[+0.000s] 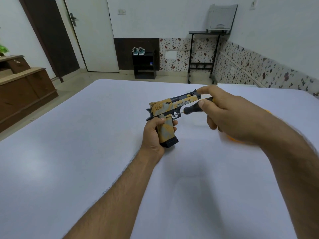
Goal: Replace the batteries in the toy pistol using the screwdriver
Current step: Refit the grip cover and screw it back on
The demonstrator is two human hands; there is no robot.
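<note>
- The person is holding the toy pistol point(170, 107) up over the white table point(86, 135), barrel pointing away to the right, and the left hand point(155, 135) is wrapping its fingers round the grip, near the black base.
- The right hand point(229, 116) is pinching the screwdriver point(189, 108) by its black handle between thumb and fingers, with the index finger stretching out toward the muzzle end.
- The thin shaft is reaching past the trigger guard, and its tip is sitting at the top of the grip, just beside the left thumb. I am guessing a cover screw is there; the screw itself is too small for me to make out.
- What I am worrying about: the tip is meeting the grip at a slant, so it could ride out of the screw head, chew it up, or skid into that thumb.
- The pistol is being held in the air, so any hard push could twist it in the hand.
- A loosened screw could drop and roll off across the table.
- Something orange point(234, 139) is lying on the table under the right wrist; I cannot tell what it is.
</note>
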